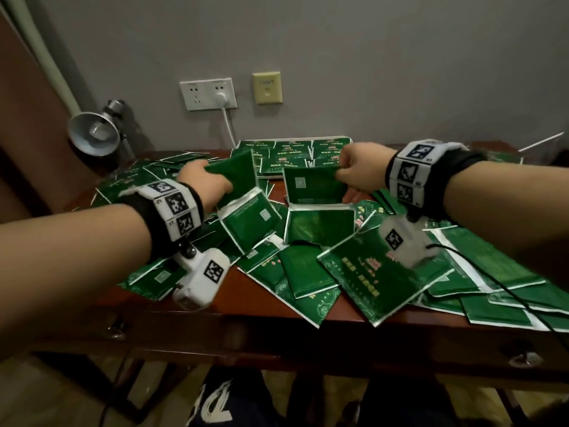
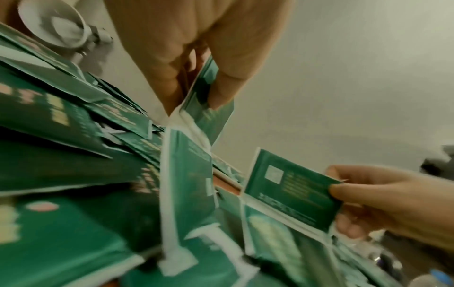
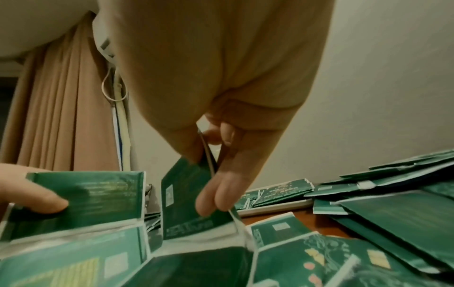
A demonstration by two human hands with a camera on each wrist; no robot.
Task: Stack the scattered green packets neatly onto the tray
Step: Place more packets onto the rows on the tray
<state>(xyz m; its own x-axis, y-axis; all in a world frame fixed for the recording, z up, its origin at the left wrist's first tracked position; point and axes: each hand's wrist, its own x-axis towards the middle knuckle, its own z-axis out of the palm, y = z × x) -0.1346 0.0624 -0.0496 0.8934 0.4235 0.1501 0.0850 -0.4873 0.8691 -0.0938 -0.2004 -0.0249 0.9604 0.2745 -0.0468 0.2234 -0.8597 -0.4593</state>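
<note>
Left hand (image 1: 205, 186) pinches packet strip (image 1: 246, 211); right hand (image 1: 360, 174) pinches another strip (image 1: 317, 208)

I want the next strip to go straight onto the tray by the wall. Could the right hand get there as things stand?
Probably yes. The right hand hangs just in front of the tray with nothing standing between them. But its fingers already pinch a strip of packets, so that strip would travel along.

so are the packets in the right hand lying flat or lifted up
Lifted up. The right hand pinches the top edge of a packet strip, which hangs upright with its joined lower packet folding onto the pile.
</note>
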